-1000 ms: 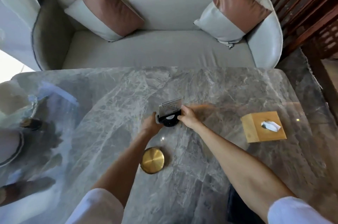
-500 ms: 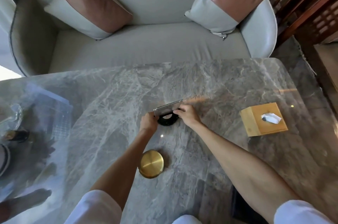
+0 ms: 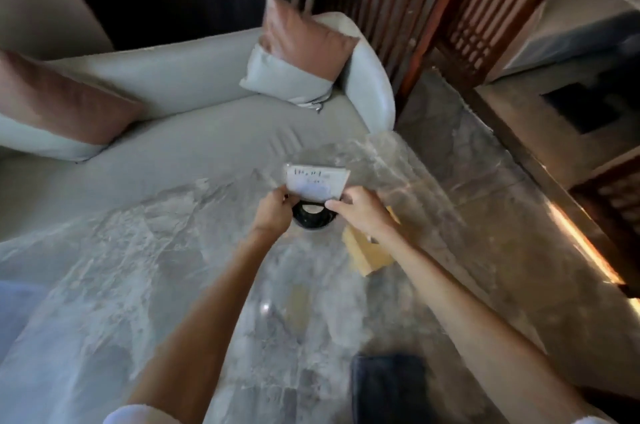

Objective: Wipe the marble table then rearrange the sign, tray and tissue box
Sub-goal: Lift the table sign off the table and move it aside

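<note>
Both hands are closed on the sign (image 3: 315, 183): the left hand (image 3: 272, 212) pinches the card's lower left corner and the right hand (image 3: 360, 212) its lower right corner, with the fingers curled onto it. The sign is held over the table (image 3: 138, 268) at 12 o'clock, close to the far edge beside the sofa (image 3: 173, 133). Whether its base (image 3: 313, 217) rests on the marble or is raised just clear of it cannot be told through the motion blur.

Progress is judged as follows. Wiping is taken as finished, since a dark cloth (image 3: 388, 385) lies released at 6 o'clock near the front edge and neither hand touches it. Placement of the sign is the step in hand. The box (image 3: 367, 255), at 4 o'clock of the sign and partly hidden under the right forearm, is not yet handled. The tray cannot be made out with certainty.

The sign is seen as a pale, upright, slightly tilted card bearing dark lettering, too blurred to read, fitted into a round black base.
</note>
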`<state>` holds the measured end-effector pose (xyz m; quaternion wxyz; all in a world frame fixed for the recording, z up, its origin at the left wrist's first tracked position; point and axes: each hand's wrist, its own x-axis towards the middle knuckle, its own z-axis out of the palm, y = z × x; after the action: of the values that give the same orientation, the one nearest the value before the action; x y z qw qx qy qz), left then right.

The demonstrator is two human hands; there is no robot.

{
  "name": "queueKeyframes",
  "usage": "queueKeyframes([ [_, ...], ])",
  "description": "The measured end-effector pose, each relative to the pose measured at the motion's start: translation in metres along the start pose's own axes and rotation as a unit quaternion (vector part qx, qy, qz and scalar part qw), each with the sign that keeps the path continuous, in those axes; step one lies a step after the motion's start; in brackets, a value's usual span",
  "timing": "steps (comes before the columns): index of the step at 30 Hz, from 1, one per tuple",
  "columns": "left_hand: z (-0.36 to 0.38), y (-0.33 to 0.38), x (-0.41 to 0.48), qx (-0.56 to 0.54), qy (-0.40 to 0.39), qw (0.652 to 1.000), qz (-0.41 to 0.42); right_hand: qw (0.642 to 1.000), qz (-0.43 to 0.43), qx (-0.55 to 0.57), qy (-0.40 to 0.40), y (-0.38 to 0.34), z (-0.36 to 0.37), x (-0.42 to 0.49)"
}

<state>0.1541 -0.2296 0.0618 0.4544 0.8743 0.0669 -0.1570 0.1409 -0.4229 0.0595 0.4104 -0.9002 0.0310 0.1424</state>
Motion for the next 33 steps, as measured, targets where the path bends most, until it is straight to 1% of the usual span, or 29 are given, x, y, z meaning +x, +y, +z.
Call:
queueKeyframes([
  [2, 0.031, 0.047, 0.016, 0.027, -0.026, 0.999, 0.036, 0.999, 0.005, -0.006, 0.032, 0.03, -0.045, 0.002],
  [4, 0.066, 0.092, 0.03, 0.041, -0.06, 0.995, 0.063, 0.997, 0.02, 0.017, 0.068, 0.066, -0.085, 0.002],
  [7, 0.123, 0.141, 0.046, -0.013, -0.115, 0.99, 0.085, 0.988, 0.077, 0.065, 0.115, 0.119, -0.132, -0.001],
  [10, 0.176, 0.166, 0.061, -0.046, -0.141, 0.985, 0.088, 0.976, 0.139, 0.077, 0.146, 0.163, -0.153, -0.003],
  [12, 0.206, 0.169, 0.073, -0.034, -0.159, 0.983, 0.09, 0.973, 0.158, 0.059, 0.161, 0.187, -0.152, 0.002],
  [14, 0.232, 0.16, 0.09, -0.02, -0.178, 0.981, 0.079, 0.971, 0.158, 0.063, 0.168, 0.206, -0.14, 0.011],
  [16, 0.251, 0.144, 0.109, -0.019, -0.175, 0.983, 0.059, 0.97, 0.163, 0.064, 0.171, 0.217, -0.128, 0.02],
  [20, 0.251, 0.154, 0.115, -0.005, -0.167, 0.986, 0.013, 0.968, 0.183, 0.049, 0.164, 0.223, -0.115, 0.034],
  [23, 0.257, 0.147, 0.127, -0.013, -0.165, 0.986, 0.006, 0.969, 0.185, 0.043, 0.155, 0.226, -0.105, 0.045],
  [28, 0.254, 0.136, 0.138, -0.024, -0.177, 0.983, -0.038, 0.97, 0.188, 0.033, 0.152, 0.225, -0.092, 0.054],
  [33, 0.251, 0.123, 0.14, -0.006, -0.196, 0.98, -0.031, 0.967, 0.199, 0.033, 0.154, 0.225, -0.082, 0.053],
])
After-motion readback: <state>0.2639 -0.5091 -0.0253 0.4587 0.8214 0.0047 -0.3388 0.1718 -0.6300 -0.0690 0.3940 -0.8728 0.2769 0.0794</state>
